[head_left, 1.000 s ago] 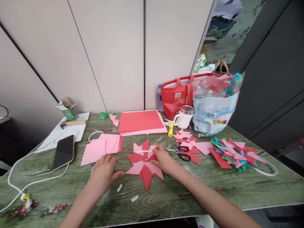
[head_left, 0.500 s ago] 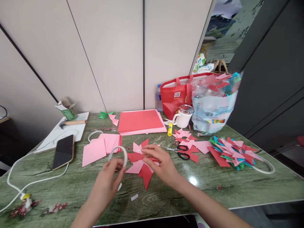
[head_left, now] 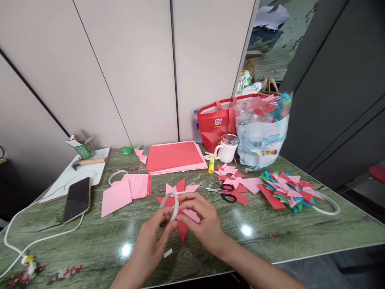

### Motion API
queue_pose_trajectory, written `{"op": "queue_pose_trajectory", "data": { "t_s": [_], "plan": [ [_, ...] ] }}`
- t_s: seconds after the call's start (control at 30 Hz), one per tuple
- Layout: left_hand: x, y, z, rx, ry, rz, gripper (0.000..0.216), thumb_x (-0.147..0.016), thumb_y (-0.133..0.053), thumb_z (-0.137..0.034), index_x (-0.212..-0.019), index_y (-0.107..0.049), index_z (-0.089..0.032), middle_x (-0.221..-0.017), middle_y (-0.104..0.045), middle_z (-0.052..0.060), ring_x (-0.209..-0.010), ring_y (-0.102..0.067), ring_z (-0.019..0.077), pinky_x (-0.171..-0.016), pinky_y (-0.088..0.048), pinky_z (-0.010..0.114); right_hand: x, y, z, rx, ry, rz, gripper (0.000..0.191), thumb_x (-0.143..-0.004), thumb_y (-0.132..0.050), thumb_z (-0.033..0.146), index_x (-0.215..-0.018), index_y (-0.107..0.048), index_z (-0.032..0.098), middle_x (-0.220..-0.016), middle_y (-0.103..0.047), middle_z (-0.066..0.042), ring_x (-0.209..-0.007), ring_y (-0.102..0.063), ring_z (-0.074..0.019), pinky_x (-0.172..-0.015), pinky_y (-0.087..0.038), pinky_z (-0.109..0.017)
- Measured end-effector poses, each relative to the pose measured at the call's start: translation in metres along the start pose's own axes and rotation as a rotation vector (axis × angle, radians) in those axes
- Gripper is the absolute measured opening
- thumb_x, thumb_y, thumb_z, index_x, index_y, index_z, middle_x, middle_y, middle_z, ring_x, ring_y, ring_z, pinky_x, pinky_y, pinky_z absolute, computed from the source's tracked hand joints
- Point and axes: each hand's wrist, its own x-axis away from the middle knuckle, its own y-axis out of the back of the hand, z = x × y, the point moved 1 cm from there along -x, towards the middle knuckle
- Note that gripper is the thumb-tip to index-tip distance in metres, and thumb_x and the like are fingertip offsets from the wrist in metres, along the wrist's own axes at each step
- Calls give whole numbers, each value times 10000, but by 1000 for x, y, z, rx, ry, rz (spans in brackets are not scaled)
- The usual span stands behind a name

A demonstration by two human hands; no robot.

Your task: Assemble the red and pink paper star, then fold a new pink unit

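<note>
The left hand [head_left: 156,237] pinches the lower part of a white tape ring [head_left: 176,206] between thumb and fingers and holds it on edge, clear of the table [head_left: 270,249]. Held that way, the ring's outer band faces the right hand [head_left: 201,224]. The right hand's fingers curl in against the ring's right side. They seem to touch the band, but the view does not show whether they pinch a loose end or only rest there.

Both hands hang near the middle of the table's near edge, directly above a red and pink paper star [head_left: 182,230]. The star lies flat, so the tape is close to the piece it hovers over. A small white strip [head_left: 167,253] lies on the table just nearer than the star.

Scissors [head_left: 224,193] lie just to the right of the star, within easy reach of the right hand. A yellow glue stick [head_left: 211,165] and a white mug [head_left: 227,149] are further back. A fanned stack of pink squares [head_left: 126,192] lies left of the star, and flat red sheets [head_left: 174,156] lie toward the far edge.

A heap of mixed-colour stars [head_left: 288,190] is piled toward the right edge, well apart from the hands. A phone [head_left: 77,199] on its white cable [head_left: 36,241] lies near the left edge.
</note>
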Motion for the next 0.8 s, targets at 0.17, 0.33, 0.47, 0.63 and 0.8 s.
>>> {"op": "queue_pose_trajectory", "data": {
  "t_s": [0.17,0.33,0.47,0.63,0.8],
  "plan": [
    [1,-2,0,8,-142,34,304,-877,-423,-188,-1173,-481,-227,-728,-656,-4,-628,-628,121,-624,-509,211,3,0,0,-45,-68,-12,70,-775,-655,190,-841,-661,214,-1004,-612,-64,-957,-591,-184,-851,-478,-337],
    [5,-6,7,-149,-226,-15,322,-882,-399,-178,-1191,-474,-231,-772,-690,22,-579,-645,125,-585,-517,210,4,0,2,-26,-64,-29,76,-788,-634,171,-839,-665,218,-1005,-618,-66,-959,-592,-189,-848,-475,-342],
    [10,-8,12,-206,-278,-46,351,-881,-411,-163,-1220,-450,-244,-981,-698,57,-750,-686,147,-660,-534,221,4,0,2,-26,-86,3,33,-779,-646,197,-751,-653,213,-1016,-606,-59,-969,-585,-190,-867,-467,-352],
    [14,-8,11,-211,-291,-44,368,-878,-428,-137,-1230,-433,-246,-1030,-687,54,-834,-679,144,-700,-532,209,5,1,1,-44,-61,-31,27,-767,-671,216,-792,-663,222,-976,-605,-54,-932,-593,-186,-847,-472,-345],
    [14,-8,8,-200,-293,-43,364,-885,-410,-134,-1234,-423,-237,-939,-703,44,-687,-676,126,-623,-529,200,9,-1,-2,-73,-66,6,42,-785,-650,217,-744,-641,211,-985,-578,-50,-889,-597,-166,-812,-485,-316]
  ]
}}
